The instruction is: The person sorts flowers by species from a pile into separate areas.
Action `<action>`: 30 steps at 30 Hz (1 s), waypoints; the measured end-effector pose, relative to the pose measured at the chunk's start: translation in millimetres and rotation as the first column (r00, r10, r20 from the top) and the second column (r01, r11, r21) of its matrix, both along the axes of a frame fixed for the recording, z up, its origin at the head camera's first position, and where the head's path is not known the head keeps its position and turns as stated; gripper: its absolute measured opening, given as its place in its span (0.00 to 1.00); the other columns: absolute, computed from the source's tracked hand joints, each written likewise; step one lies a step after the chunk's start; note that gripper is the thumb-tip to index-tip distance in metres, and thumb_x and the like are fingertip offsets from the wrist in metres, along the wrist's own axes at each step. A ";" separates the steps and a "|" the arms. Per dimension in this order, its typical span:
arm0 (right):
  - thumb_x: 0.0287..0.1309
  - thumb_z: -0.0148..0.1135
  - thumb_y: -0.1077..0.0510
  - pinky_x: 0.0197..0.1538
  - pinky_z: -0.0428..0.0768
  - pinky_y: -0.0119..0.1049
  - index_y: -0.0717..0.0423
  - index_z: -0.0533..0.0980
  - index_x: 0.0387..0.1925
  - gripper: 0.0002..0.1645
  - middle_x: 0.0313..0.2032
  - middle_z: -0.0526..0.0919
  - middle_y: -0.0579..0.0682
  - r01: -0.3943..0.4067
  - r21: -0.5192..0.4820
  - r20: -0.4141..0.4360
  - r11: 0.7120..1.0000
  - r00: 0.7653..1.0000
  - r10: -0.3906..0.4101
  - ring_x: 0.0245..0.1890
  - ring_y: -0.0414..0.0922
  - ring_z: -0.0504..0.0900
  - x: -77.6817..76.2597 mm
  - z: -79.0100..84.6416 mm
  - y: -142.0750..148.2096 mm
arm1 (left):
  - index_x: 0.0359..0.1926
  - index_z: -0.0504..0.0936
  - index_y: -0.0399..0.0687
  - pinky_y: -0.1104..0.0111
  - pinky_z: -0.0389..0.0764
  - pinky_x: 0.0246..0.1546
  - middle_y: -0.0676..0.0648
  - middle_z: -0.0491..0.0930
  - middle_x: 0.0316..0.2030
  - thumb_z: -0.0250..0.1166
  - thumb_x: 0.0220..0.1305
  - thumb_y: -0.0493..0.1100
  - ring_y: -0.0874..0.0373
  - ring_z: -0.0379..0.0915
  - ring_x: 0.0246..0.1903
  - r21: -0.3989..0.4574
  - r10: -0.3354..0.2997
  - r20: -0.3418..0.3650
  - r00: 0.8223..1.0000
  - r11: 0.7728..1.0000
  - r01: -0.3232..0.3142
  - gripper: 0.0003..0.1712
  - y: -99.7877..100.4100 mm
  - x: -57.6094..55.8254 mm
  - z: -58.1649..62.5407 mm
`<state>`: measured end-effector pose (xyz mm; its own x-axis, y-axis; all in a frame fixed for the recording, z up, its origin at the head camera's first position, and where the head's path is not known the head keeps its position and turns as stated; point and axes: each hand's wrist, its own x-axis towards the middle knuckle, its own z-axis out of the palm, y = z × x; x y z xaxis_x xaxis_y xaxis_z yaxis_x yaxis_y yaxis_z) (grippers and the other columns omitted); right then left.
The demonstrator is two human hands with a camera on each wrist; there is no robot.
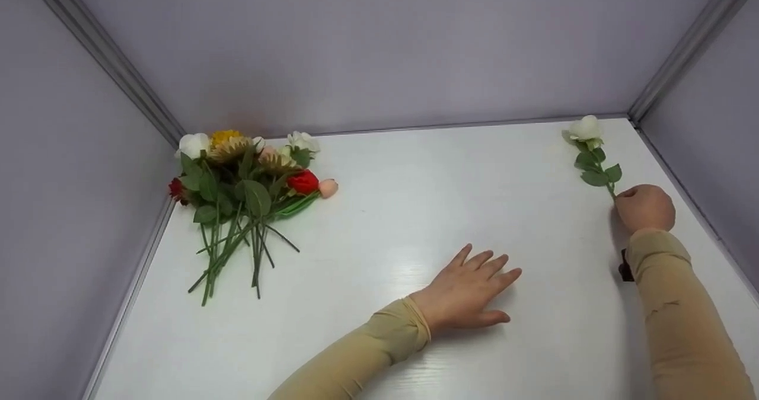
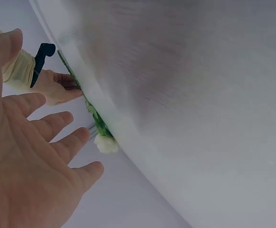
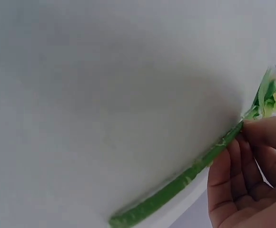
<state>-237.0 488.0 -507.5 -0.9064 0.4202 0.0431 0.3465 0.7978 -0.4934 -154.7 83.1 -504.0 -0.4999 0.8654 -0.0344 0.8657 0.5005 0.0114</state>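
A white rose (image 1: 587, 129) with green leaves lies near the far right corner of the white table. My right hand (image 1: 646, 210) pinches its stem between thumb and fingers; in the right wrist view the green stem (image 3: 176, 184) runs past the fingertips toward the lower left. My left hand (image 1: 465, 290) is spread over the middle of the table, palm down, holding nothing. From the left wrist view, its fingers (image 2: 54, 124) are apart, and the rose's white bloom (image 2: 106, 143) shows beyond them.
A pile of mixed flowers (image 1: 255, 195), white, yellow, red and pink, lies at the far left with stems pointing toward me. Grey panels (image 1: 391, 50) wall in the table (image 1: 403, 210) at the back and both sides. A black wrist mount (image 1: 626, 266) shows beside the right sleeve.
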 end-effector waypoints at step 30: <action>0.73 0.53 0.59 0.50 0.75 0.61 0.70 0.82 0.50 0.19 0.47 0.83 0.70 -0.288 0.048 -0.317 0.957 0.904 0.288 0.48 0.65 0.79 0.3 20.4 -89.3 | 0.51 0.87 0.44 0.56 0.83 0.43 0.44 0.85 0.45 0.67 0.71 0.44 0.47 0.81 0.45 0.363 0.620 0.066 0.782 0.715 -0.598 0.13 -211.2 -57.2 0.8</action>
